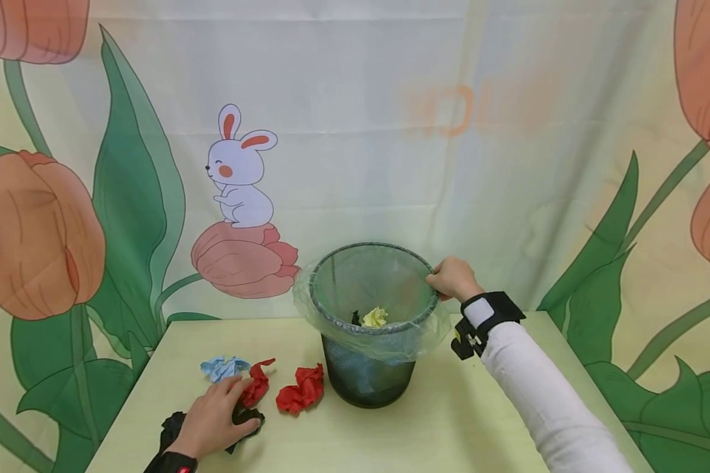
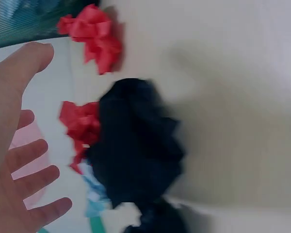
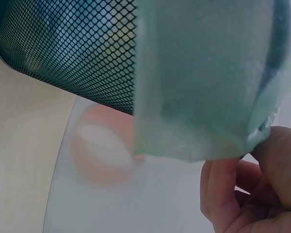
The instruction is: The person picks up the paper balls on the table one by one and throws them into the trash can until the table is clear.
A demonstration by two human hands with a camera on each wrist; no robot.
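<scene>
My left hand (image 1: 215, 417) hovers above a crumpled black paper ball (image 2: 136, 141), its fingers spread and apart from the paper in the left wrist view. A second black ball (image 1: 171, 427) lies to the left, partly behind that hand. Just beyond the fingers are a red crumpled paper (image 1: 257, 387) and a light blue one (image 1: 223, 368). Another red ball (image 1: 302, 389) sits beside the black mesh wastebasket (image 1: 369, 381). My right hand (image 1: 454, 277) pinches the basket's right rim, over the pale green liner bag (image 3: 208, 97). Inside show a yellow paper ball (image 1: 375, 317) and something black.
The basket stands on a pale tabletop (image 1: 449, 420). Behind the table hangs a cloth backdrop (image 1: 355, 164) printed with tulips and a rabbit. The liner's edge folds outward over the basket's rim.
</scene>
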